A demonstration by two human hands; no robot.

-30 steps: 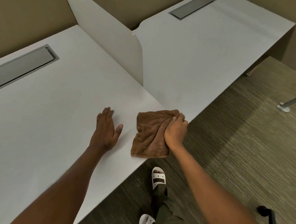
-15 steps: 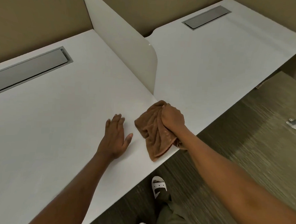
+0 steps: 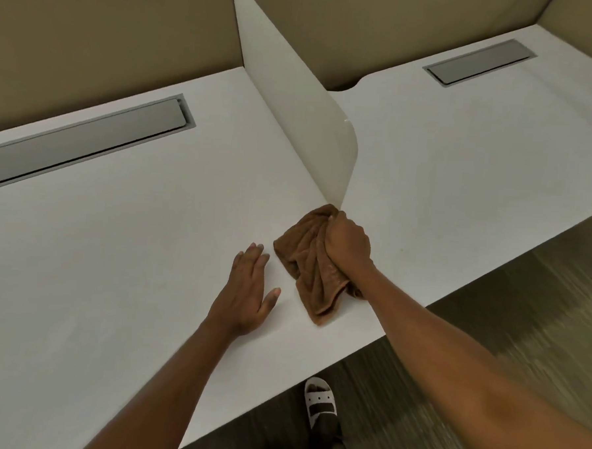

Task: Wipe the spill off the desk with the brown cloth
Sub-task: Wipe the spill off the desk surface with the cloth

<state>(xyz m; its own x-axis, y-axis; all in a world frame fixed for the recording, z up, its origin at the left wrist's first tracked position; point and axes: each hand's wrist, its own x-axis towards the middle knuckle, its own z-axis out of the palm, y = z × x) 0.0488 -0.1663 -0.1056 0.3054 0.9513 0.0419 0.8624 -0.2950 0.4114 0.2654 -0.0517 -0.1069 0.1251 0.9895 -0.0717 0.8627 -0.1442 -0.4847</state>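
The brown cloth [image 3: 309,266] lies bunched on the white desk [image 3: 115,249], near the front edge and just below the end of the white divider panel [image 3: 303,121]. My right hand [image 3: 347,242] is closed on the cloth's upper right part and presses it to the desk. My left hand [image 3: 246,290] rests flat on the desk to the left of the cloth, fingers apart, holding nothing. A faint small yellowish mark [image 3: 402,249] shows on the desk to the right of my right hand. No other spill is visible.
A grey cable flap [image 3: 83,137] is set into the desk at the back left, another grey flap [image 3: 481,61] at the back right. Tan walls rise behind. The desk's front edge drops to dark carpet [image 3: 506,304], where a foot in a white sandal [image 3: 319,402] stands.
My right hand has pushed the cloth away from the front edge up toward the divider's end, and the cloth has bunched up. My left hand stays flat beside it.
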